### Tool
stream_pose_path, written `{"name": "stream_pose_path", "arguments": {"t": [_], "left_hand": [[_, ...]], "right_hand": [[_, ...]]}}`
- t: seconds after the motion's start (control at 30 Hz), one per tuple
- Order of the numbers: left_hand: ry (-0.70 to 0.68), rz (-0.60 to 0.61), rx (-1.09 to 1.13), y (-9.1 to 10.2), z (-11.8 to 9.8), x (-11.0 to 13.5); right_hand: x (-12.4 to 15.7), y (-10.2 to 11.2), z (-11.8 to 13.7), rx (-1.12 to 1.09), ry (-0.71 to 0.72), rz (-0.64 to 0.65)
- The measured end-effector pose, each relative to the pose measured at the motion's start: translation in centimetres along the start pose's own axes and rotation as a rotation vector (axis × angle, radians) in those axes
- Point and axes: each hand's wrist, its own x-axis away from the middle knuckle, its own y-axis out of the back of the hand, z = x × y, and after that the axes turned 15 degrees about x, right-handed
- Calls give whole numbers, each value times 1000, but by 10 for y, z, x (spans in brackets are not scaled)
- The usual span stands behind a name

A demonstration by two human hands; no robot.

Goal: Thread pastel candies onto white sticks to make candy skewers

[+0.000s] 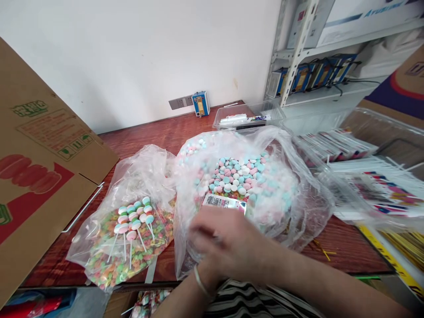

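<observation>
Currently, the left hand (206, 238) and right hand (243, 252) overlap at the candy bag (281, 185), just below a labelled packet (224, 203); blur makes the fingers' state impossible to tell.

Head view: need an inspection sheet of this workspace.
Surface: red-brown wooden table, mostly covered.
Job's things: large clear bag of pastel candy discs, open; labelled packet at its near edge.
Clutter: smaller bag of ring candies and lollipops; cardboard box left; clear bin behind; trays of white sticks right.
Grippers: left hand and right hand together at the large bag's near edge, blurred; grip unclear.
Cables: black cables on the shelf.
Surroundings: white wall, wall socket, blue plug-in device, metal shelf.
</observation>
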Motion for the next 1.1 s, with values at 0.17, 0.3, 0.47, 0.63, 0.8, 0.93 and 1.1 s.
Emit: {"name": "stream_pose_path", "arguments": {"t": [0.17, 0.3, 0.47, 0.63, 0.8, 0.93, 1.1], "left_hand": [[106, 215, -89, 40, 1, -3], [26, -138, 201, 45, 12, -21], [122, -197, 428, 45, 13, -26], [130, -206, 436, 46, 12, -25], [213, -168, 493, 43, 9, -22], [304, 35, 652, 31, 4, -23], [108, 76, 900, 13, -2, -38]], "right_hand": [[19, 10, -83, 552, -329, -15], [36, -17, -106, 636, -360, -47], [35, -26, -104, 628, -403, -121], [30, -21, -108, 618, -392, -136], [26, -11, -105, 648, -307, -224], [23, 4, -89, 356, -269, -329], [23, 18, -67, -182, -513, -318]]}}
